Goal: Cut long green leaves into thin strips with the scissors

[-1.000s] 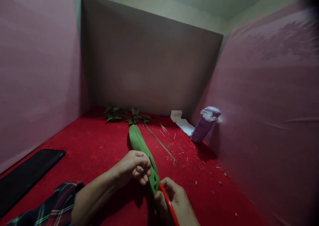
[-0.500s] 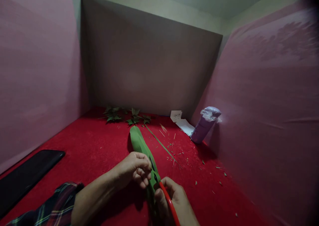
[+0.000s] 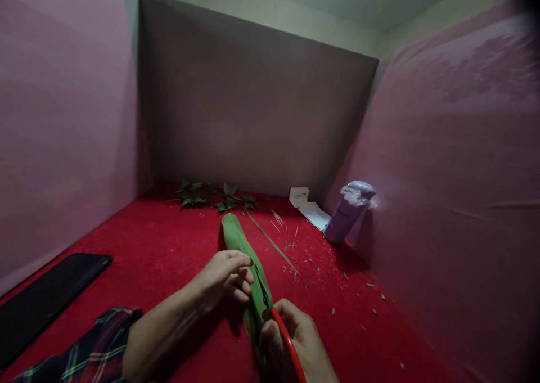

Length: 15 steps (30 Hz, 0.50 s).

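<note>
A long green leaf (image 3: 237, 238) lies lengthwise in front of me, its far end on the red cloth. My left hand (image 3: 230, 276) is at the leaf's left edge, thumb and forefinger closed on it and the other fingers curled loosely. In my right hand (image 3: 297, 335) is a pair of red-handled scissors (image 3: 287, 343). Their dark blades (image 3: 262, 284) lie along the leaf, pointing away from me beside my left fingertips. My right fingers hide part of the handles, and the leaf's near end is in shadow.
Leafy sprigs (image 3: 194, 194) and a thin green strip (image 3: 274, 243) lie farther back. Toothpicks (image 3: 277, 217) and small leaf scraps (image 3: 310, 260) are scattered to the right. A purple wrapped packet (image 3: 346, 217) leans near white paper (image 3: 314, 214). A black phone-like slab (image 3: 54, 293) lies left.
The scissors' blades now show more fully along the leaf. My left thumb and forefinger have straightened and shifted slightly up the leaf, while my right hand has barely moved.
</note>
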Each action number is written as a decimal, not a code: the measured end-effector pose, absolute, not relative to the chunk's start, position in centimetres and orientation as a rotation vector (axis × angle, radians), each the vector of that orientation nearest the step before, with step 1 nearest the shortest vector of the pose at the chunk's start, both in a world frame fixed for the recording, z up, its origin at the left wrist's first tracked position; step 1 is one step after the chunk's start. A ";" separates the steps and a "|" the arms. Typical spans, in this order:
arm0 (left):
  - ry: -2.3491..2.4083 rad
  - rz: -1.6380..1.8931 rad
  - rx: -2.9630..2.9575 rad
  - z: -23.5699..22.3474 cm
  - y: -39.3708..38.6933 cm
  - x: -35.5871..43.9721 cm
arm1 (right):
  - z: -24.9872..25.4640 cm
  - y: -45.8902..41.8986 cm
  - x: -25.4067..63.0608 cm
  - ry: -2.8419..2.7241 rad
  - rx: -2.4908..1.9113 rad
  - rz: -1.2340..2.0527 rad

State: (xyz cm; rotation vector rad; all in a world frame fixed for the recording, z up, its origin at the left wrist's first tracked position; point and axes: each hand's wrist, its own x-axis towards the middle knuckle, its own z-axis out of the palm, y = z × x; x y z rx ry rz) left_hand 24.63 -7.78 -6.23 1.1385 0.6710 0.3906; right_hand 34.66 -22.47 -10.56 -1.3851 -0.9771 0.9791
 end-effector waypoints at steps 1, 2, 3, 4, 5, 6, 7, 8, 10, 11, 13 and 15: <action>0.676 0.401 1.126 -6.3 -7.7 24.7 | -10.7 -22.5 34.7 -0.976 -1.392 0.977; 0.677 0.407 1.118 -6.4 -7.7 24.7 | -10.8 -22.5 34.6 -0.974 -1.400 0.976; 0.678 0.409 1.110 -6.4 -7.7 24.8 | -10.9 -22.5 34.6 -0.972 -1.408 0.978; 0.682 0.412 1.103 -6.4 -7.6 24.8 | -10.9 -22.5 34.6 -0.972 -1.413 0.983; 0.687 0.418 1.097 -6.4 -7.6 24.8 | -10.8 -22.5 34.5 -0.971 -1.415 0.991; 0.693 0.424 1.091 -6.4 -7.6 24.9 | -10.8 -22.6 34.5 -0.971 -1.417 1.000; 0.699 0.429 1.085 -6.4 -7.6 24.9 | -10.7 -22.6 34.4 -0.972 -1.422 1.003; 0.703 0.434 1.077 -6.3 -7.6 24.8 | -10.6 -22.7 34.4 -0.977 -1.430 1.006; 0.695 0.455 1.060 -6.2 -7.6 24.8 | -10.5 -22.7 34.4 -0.999 -1.450 0.994; 0.685 0.466 1.051 -6.2 -7.6 24.8 | -10.5 -22.8 34.4 -1.014 -1.458 0.982; 0.662 0.495 1.046 -6.1 -7.6 24.8 | -10.9 -22.8 34.5 -1.041 -1.458 0.955; 0.650 0.516 1.055 -6.1 -7.7 24.8 | -11.3 -22.8 34.6 -1.054 -1.451 0.941</action>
